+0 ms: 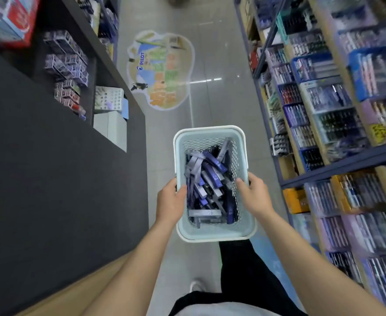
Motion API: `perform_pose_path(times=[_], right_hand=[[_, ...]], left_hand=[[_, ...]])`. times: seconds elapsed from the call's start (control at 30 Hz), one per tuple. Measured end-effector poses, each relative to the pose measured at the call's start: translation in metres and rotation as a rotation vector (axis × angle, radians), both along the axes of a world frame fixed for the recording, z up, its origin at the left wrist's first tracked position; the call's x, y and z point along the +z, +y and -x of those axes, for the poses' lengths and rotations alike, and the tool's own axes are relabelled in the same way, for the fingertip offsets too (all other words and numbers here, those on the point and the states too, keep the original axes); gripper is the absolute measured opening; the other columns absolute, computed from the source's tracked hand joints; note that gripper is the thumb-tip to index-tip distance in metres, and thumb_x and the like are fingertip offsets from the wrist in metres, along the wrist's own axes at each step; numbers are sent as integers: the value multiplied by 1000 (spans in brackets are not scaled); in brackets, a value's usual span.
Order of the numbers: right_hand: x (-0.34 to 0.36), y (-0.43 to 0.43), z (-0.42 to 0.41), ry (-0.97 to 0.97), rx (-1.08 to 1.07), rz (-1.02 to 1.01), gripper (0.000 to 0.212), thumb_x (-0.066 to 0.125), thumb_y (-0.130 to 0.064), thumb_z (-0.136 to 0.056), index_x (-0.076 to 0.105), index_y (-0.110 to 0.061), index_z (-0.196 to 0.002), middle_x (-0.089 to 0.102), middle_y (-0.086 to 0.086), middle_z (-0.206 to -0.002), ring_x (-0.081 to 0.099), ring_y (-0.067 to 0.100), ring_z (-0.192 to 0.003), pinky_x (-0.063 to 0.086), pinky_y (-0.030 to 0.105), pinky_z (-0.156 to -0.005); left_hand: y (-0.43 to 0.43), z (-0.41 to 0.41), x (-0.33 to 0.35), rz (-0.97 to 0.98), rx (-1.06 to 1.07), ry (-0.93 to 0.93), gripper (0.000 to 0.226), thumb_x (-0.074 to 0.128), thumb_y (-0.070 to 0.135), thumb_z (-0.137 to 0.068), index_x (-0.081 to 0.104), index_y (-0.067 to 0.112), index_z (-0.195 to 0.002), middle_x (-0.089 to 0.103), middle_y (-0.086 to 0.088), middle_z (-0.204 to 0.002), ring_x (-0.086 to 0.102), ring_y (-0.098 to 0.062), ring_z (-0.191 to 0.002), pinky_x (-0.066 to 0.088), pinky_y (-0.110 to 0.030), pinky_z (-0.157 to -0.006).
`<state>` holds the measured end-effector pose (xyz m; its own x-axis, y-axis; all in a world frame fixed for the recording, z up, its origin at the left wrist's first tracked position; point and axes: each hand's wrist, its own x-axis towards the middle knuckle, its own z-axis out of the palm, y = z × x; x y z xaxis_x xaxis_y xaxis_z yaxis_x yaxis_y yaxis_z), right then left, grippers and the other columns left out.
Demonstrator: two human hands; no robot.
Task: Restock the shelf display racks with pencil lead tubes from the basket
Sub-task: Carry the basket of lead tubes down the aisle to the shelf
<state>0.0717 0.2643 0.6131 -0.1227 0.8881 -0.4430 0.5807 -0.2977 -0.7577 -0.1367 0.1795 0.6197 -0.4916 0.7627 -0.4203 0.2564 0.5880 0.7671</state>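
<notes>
Pencil lead tubes [210,183] fill the basket [212,232] in a loose pile w/ no order: flat slim cases, mostly dark blue, some pale grey/lilac, several marked HB, a few maybe 0.7 but print's blurry. Basket is pale blue perforated plastic w/ white rim, held over the aisle floor [219,99]. Left hand [171,201] grips its left rim, right hand [254,195] grips its right rim, thumbs inside.

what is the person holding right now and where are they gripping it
The pale blue basket of pencil lead tubes. The left hand grips its left rim and the right hand its right rim, thumbs hooked inside.
</notes>
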Motion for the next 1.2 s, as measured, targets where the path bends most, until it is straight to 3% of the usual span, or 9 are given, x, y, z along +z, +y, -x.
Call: perform_pose_path(times=[0.07, 0.17, 0.33, 0.53, 0.9, 1.0, 1.1, 1.2], right_hand=[[5, 42, 7, 19, 11, -5, 22, 53, -23, -99, 56, -14, -79, 51, -7, -58, 40, 2, -46, 32, 20, -46], [17, 108, 19, 53, 42, -9, 24, 53, -21, -99, 55, -11, -78, 50, -7, -57, 40, 1, -44, 30, 17, -43], [42, 227, 45, 96, 86, 12, 18, 52, -18, -100, 59, -9, -86, 52, -3, -61, 37, 1, -41, 30, 14, -40], [41, 371, 93, 108, 117, 1, 12, 52, -17, -99, 63, -14, -95, 58, 0, -65, 43, 3, -44, 37, 20, -42], [56, 655, 211, 51, 123, -24, 13, 52, -20, -102, 62, -27, -100, 61, -2, -66, 45, 1, -45, 36, 17, -44], [66, 732, 242, 32, 118, -40, 13, 52, -21, -101, 62, -27, -96, 68, 10, -79, 53, 11, -57, 40, 25, -51], [64, 808, 270, 16, 125, -49, 12, 51, -22, -101, 63, -24, -97, 70, 10, -84, 55, 15, -61, 42, 28, -54], [52, 893, 302, 29, 147, -59, 12, 52, -22, -100, 63, -23, -98, 70, 9, -81, 53, 12, -56, 42, 29, -52]], left_hand=[[41, 8, 5, 0, 19, -4, 19, 56, 14, -98, 60, 17, -80, 50, 12, -59, 41, -1, -47, 32, -14, -46], [105, 20, 14, 15, 34, 19, 13, 55, 18, -99, 66, 15, -91, 58, 3, -67, 45, -8, -54, 38, -23, -52], [213, 42, 40, 0, 67, 35, 14, 54, 17, -99, 66, 11, -96, 58, 0, -70, 44, -9, -57, 38, -23, -53], [349, 87, 39, -29, 106, 65, 19, 55, 20, -99, 62, 4, -91, 50, -1, -66, 38, -13, -57, 33, -30, -54], [636, 205, 43, -57, 60, 36, 12, 53, 19, -101, 64, 20, -95, 55, 6, -66, 43, -8, -53, 33, -14, -45], [715, 236, 48, -70, 65, 1, 13, 53, 20, -101, 65, 17, -101, 60, -1, -71, 45, -14, -59, 36, -24, -53], [790, 265, 46, -74, 74, -8, 13, 53, 20, -101, 66, 21, -104, 61, -4, -71, 45, -14, -57, 38, -30, -57], [872, 296, 39, -82, 92, -17, 12, 53, 18, -101, 65, 19, -104, 56, 5, -66, 41, -4, -47, 34, -16, -49]])
